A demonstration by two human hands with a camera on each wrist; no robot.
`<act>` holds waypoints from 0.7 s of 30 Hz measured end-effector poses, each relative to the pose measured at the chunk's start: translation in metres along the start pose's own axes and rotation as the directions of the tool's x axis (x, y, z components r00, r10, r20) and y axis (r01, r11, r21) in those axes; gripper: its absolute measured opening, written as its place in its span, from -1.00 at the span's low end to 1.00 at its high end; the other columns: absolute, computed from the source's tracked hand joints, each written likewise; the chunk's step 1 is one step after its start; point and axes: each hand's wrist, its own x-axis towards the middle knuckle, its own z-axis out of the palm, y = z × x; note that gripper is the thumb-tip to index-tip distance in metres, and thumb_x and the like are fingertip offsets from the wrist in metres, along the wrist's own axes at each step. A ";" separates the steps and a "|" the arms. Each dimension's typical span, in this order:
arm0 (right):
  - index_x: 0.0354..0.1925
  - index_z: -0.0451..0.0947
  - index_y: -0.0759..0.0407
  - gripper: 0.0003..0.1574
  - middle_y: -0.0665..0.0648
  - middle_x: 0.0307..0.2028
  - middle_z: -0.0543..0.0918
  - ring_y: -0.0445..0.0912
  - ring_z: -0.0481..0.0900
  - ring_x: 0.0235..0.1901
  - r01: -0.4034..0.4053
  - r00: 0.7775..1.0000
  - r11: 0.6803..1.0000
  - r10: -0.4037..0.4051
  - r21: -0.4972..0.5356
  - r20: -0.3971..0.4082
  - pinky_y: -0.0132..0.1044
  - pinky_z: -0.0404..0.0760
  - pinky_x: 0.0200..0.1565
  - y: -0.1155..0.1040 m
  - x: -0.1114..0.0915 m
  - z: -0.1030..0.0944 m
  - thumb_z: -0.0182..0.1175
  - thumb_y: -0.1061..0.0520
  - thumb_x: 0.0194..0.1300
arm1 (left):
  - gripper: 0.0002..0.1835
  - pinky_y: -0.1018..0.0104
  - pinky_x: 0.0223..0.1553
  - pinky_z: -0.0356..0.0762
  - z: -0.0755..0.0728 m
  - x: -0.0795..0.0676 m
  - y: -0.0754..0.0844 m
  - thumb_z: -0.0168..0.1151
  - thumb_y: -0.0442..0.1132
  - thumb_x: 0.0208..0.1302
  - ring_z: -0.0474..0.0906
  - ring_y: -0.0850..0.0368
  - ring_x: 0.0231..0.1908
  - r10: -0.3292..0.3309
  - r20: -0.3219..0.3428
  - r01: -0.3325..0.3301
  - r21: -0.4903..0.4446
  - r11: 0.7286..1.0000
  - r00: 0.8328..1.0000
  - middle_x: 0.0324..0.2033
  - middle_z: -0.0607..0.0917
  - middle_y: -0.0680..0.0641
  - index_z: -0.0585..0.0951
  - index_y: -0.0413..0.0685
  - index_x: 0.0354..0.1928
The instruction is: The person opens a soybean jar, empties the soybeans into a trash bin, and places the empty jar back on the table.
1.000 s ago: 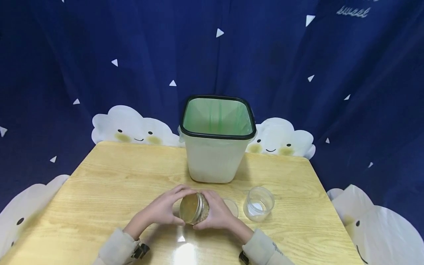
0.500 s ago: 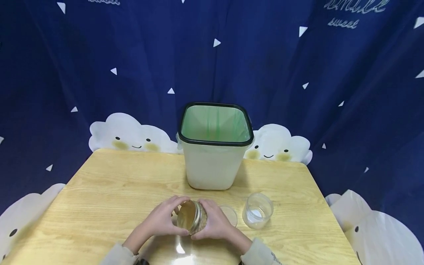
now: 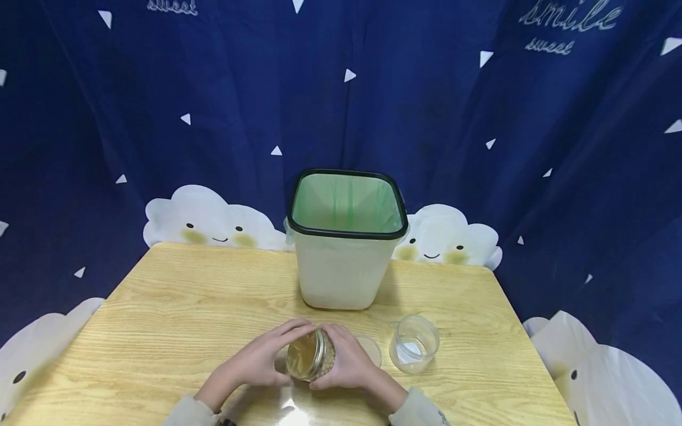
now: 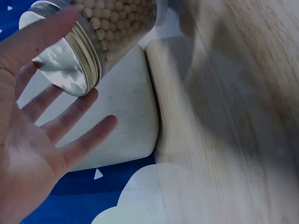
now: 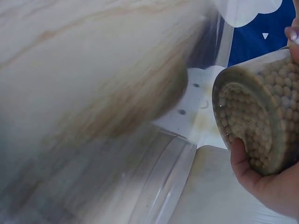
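Note:
A clear jar [image 3: 328, 357] full of small tan beads lies tilted between both hands, its metal end toward the left. My right hand [image 3: 348, 362] grips the jar's body, and in the right wrist view a fingertip presses the clear base [image 5: 243, 123]. My left hand [image 3: 258, 360] spans the metal end, thumb on one side and fingers on the other. In the left wrist view this end shows a crinkled silvery face [image 4: 63, 67] with a gold rim [image 4: 84, 53]; the thumb overlaps it and fingertips touch its lower edge.
Right of the hands, a clear round lid [image 3: 373, 349] lies partly behind the right hand. Beside it stands a clear cup [image 3: 426, 340] with something white at its bottom. A white bin [image 3: 341, 275] with a green liner stands behind, on the wooden table [image 3: 202, 296].
The head view has tilted up, so the table sits lower in it. Both hands stay at the jar; the left thumb and fingers have shifted slightly around its metal end.

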 end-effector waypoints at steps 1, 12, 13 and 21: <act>0.14 0.30 0.07 0.15 -0.01 0.01 0.48 -0.09 0.41 0.00 0.003 1.000 1.000 -0.003 0.001 0.002 -0.13 0.46 0.00 0.000 0.000 0.000 0.52 -0.22 -0.46 | 0.06 0.02 0.01 0.41 0.000 0.001 0.000 0.53 -0.27 -0.38 0.32 -0.01 0.15 0.011 -0.008 -0.011 0.001 1.000 1.000 0.24 0.29 0.02 0.24 0.12 0.32; 0.10 0.32 0.12 0.13 -0.01 -0.05 0.51 -0.12 0.44 -0.05 0.030 0.998 1.000 -0.030 -0.001 -0.046 -0.19 0.48 -0.03 -0.001 0.000 0.003 0.51 -0.23 -0.48 | -0.04 0.25 -0.27 0.53 0.004 0.002 0.000 0.49 0.16 -0.37 0.50 0.20 -0.23 -0.134 -0.105 0.133 -0.013 0.991 0.985 -0.08 0.54 0.08 0.37 0.00 0.19; 0.10 0.32 0.12 0.13 -0.01 -0.05 0.51 -0.12 0.44 -0.06 0.031 0.998 1.000 -0.031 -0.001 -0.051 -0.20 0.48 -0.03 -0.002 0.000 0.003 0.51 -0.23 -0.47 | -0.05 0.29 -0.29 0.53 0.004 0.002 0.001 0.47 0.20 -0.35 0.50 0.21 -0.25 -0.151 -0.105 0.149 -0.025 0.989 0.983 -0.10 0.55 0.07 0.38 -0.03 0.18; 0.11 0.31 0.11 0.15 0.00 -0.03 0.50 -0.12 0.43 -0.04 0.022 0.999 1.000 -0.022 0.002 -0.049 -0.17 0.49 -0.04 -0.001 -0.001 0.003 0.52 -0.20 -0.49 | 0.10 0.13 -0.15 0.51 0.002 0.001 0.000 0.54 0.05 -0.42 0.48 0.08 -0.07 -0.138 -0.033 0.139 0.018 0.990 0.990 0.15 0.40 0.00 0.23 0.11 0.31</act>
